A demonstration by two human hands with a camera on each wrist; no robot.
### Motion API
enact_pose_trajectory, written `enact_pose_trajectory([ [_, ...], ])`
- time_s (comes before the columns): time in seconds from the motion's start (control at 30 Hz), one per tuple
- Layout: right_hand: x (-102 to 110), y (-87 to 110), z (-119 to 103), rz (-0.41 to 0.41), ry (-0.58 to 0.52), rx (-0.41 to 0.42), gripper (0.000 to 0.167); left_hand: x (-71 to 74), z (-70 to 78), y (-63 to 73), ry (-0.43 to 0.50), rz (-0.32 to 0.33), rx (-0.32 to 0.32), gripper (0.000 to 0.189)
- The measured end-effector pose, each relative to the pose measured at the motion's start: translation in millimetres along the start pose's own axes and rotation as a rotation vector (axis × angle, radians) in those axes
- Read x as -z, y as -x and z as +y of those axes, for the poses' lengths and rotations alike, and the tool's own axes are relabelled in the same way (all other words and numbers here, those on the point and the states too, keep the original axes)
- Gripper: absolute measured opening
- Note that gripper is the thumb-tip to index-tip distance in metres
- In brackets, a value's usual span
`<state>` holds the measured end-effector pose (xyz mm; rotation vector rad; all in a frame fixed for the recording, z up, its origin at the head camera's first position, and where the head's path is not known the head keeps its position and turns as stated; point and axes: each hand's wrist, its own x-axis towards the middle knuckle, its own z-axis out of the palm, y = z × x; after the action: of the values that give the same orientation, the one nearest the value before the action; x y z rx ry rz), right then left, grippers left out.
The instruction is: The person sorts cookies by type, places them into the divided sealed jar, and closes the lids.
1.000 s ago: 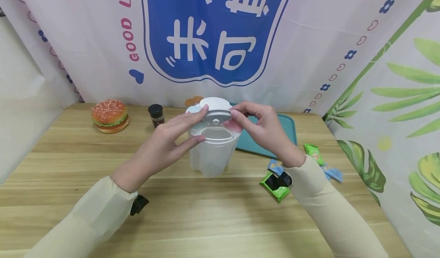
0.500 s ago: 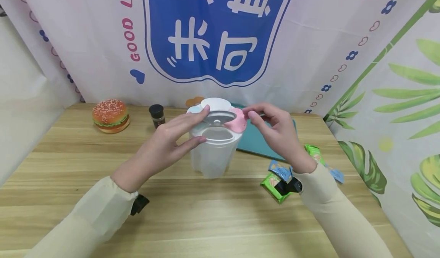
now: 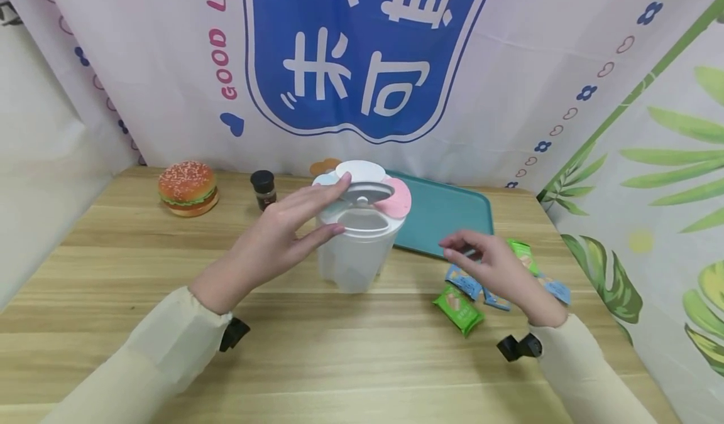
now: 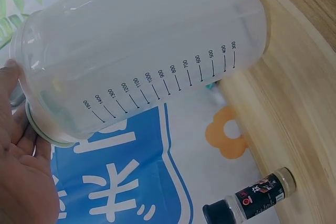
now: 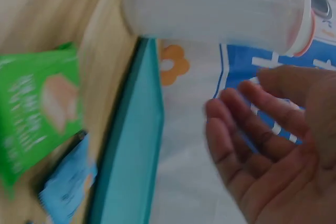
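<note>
A translucent container (image 3: 356,264) stands upright on the table, its lid sectioned in white, blue and pink. One grey flap (image 3: 369,192) on the lid is raised over an opening at the front. My left hand (image 3: 271,239) rests on the left side of the lid, fingers fairly straight, thumb at the front rim. To the right, my right hand (image 3: 492,266) hovers with loosely bent fingers and nothing in them. Below and around it lie small snack packets: a green packet (image 3: 459,309), a blue packet (image 3: 464,281) and others, partly hidden by the hand.
A teal tray (image 3: 447,213) lies behind and to the right of the container. At the back left are a toy hamburger (image 3: 188,188) and a black-capped seasoning jar (image 3: 264,188). A printed cloth (image 3: 452,129) hangs along the table's rear edge.
The right hand has let go of the flap, which stays raised, and has moved right and down to above the packets. My left hand keeps its place on the lid.
</note>
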<state>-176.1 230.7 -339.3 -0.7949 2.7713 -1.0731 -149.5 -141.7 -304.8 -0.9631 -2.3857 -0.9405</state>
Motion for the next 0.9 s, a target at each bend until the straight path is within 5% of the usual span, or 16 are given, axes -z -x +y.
enact_pose_trajectory([
  [0.33,-11,34.3,31,-0.239,0.018,-0.146,0.03,0.5,0.1,-0.8,0.002,0.001,-0.002,0.077],
  [0.9,-20,37.3,36,-0.36,-0.001,-0.148,0.055,-1.0,1.1,-0.5,0.002,-0.001,-0.003,0.076],
])
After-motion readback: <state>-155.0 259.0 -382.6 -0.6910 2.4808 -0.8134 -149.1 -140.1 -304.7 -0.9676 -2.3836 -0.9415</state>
